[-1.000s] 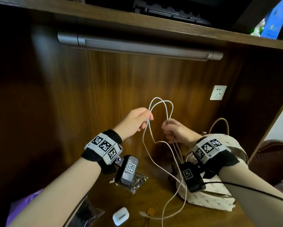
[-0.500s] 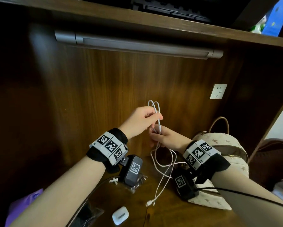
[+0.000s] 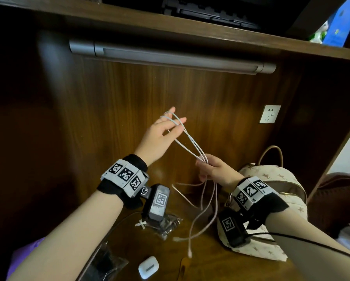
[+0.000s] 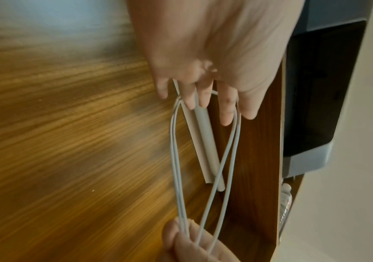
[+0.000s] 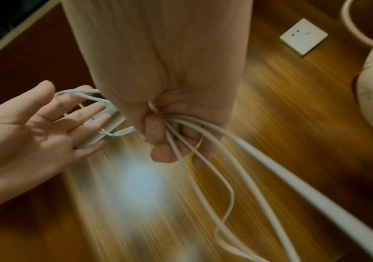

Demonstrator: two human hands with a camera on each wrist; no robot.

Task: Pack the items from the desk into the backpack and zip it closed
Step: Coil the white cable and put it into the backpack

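Note:
A white charging cable (image 3: 190, 138) is folded into loops between my two hands above the desk. My left hand (image 3: 164, 130) is raised with straight, spread fingers, and the loop ends hang around them (image 4: 175, 159). My right hand (image 3: 212, 169), lower and to the right, grips the gathered strands in curled fingers (image 5: 268, 159). The loose ends dangle down to the desk, with a plug (image 3: 189, 254) near the front. The cream star-print backpack (image 3: 277, 179) stands at the right, just behind my right wrist. Its zip is partly hidden.
A white earbud case (image 3: 148, 267) lies on the wooden desk (image 3: 210, 266) near the front. A clear packet (image 3: 166, 224) with dark contents sits under my left wrist, and another clear bag (image 3: 105, 264) at front left. On the back panel are a wall socket (image 3: 270, 114) and a light bar (image 3: 170, 57).
My left hand has let go its pinch, spread its fingers and risen up-left, stretching the loops. My right hand has dropped slightly rightward, still holding the strands.

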